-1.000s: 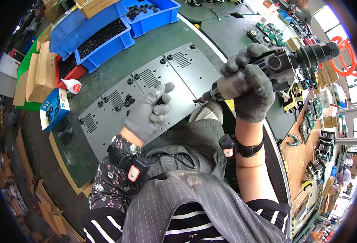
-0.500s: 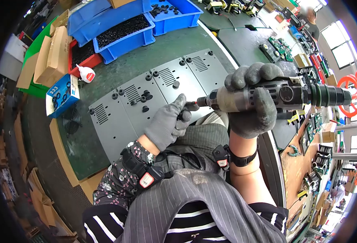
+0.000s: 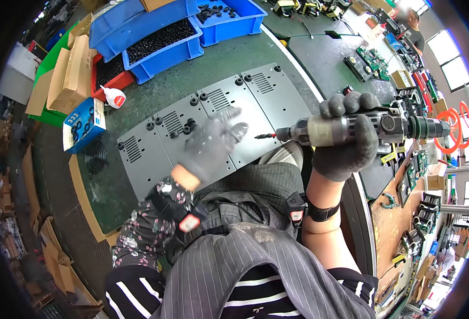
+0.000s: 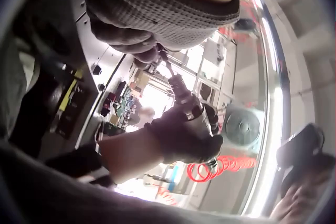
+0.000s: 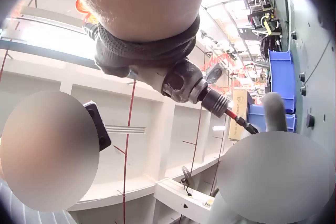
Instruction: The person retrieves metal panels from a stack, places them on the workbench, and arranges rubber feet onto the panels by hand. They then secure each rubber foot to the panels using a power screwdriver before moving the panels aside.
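Four slotted metal panels (image 3: 279, 101) beneath and beyond the fingers of the left hand (image 3: 210, 143), too blurred to tell whether gripping anything. Clustered just beside those fingers: black round feet (image 3: 189, 126). Curled around the power driver (image 3: 322, 130): fingers of the right hand (image 3: 346, 159), with the bit (image 3: 266, 136) jutting ahead of them, near the left fingertips. Best to keep the left fingertips clear of the bit, turn it square to the panel before pressing, and leave the coiled red hose (image 4: 231, 162) slack behind the right fingers.
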A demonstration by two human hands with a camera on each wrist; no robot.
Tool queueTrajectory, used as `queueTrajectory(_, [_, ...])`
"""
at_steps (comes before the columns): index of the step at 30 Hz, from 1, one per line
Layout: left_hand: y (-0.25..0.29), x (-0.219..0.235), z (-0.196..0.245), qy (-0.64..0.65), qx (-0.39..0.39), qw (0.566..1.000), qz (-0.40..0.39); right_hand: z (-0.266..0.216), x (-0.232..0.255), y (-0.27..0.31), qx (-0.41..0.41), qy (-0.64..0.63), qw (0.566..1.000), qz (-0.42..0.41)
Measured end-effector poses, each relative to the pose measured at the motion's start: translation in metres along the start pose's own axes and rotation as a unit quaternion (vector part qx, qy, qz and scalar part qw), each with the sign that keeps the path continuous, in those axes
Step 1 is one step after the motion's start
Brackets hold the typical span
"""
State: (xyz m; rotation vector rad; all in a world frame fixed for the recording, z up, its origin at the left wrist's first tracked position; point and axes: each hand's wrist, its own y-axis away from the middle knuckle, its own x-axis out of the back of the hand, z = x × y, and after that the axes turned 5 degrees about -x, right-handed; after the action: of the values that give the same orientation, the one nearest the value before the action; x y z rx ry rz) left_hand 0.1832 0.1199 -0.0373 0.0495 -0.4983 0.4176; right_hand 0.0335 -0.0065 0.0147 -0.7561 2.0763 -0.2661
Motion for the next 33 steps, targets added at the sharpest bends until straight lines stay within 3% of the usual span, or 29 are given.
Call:
queueTrajectory(1, [-0.008, 0.010, 0.007, -0.154, 0.047, 0.987, 0.006, -0.002, 0.002, -0.001, 0.007, 0.015, 1.000, 0.023])
queueTrajectory(2, [-0.014, 0.011, 0.002, -0.156, 0.049, 0.987, 0.007, -0.003, 0.007, -0.001, 0.005, 0.012, 1.000, 0.023])
queueTrajectory(4, [-0.026, 0.009, -0.012, -0.333, -0.035, 0.942, 0.032, -0.005, 0.019, 0.000, 0.001, 0.012, 0.999, 0.031])
queueTrajectory(7, [-0.042, 0.006, -0.022, -0.359, -0.041, 0.932, -0.004, -0.009, 0.022, 0.003, -0.011, 0.025, 0.999, 0.027])
queueTrajectory(9, [-0.043, 0.001, -0.017, -0.346, -0.030, 0.938, -0.017, -0.012, 0.026, 0.005, -0.016, 0.027, 0.999, 0.027])
queueTrajectory(11, [-0.043, -0.005, -0.015, -0.200, 0.026, 0.969, -0.143, -0.014, 0.028, 0.006, -0.022, 0.029, 0.999, 0.027])
queueTrajectory(12, [-0.044, -0.007, -0.014, -0.200, 0.026, 0.968, -0.147, -0.015, 0.028, 0.006, -0.023, 0.038, 0.998, 0.033])
queueTrajectory(17, [-0.044, -0.009, -0.013, -0.263, 0.002, 0.964, -0.039, -0.016, 0.028, 0.004, -0.021, 0.065, 0.997, 0.047])
queueTrajectory(23, [-0.028, -0.019, -0.009, -0.233, -0.033, 0.966, -0.102, -0.023, 0.030, 0.000, -0.023, 0.101, 0.993, 0.051])
queueTrajectory(26, [-0.022, -0.039, -0.002, -0.145, -0.129, 0.975, -0.111, -0.022, 0.030, -0.001, -0.030, 0.135, 0.988, 0.061])
queueTrajectory(33, [-0.024, -0.058, -0.005, -0.149, -0.137, 0.974, -0.102, -0.003, 0.022, -0.006, -0.015, 0.239, 0.971, 0.012])
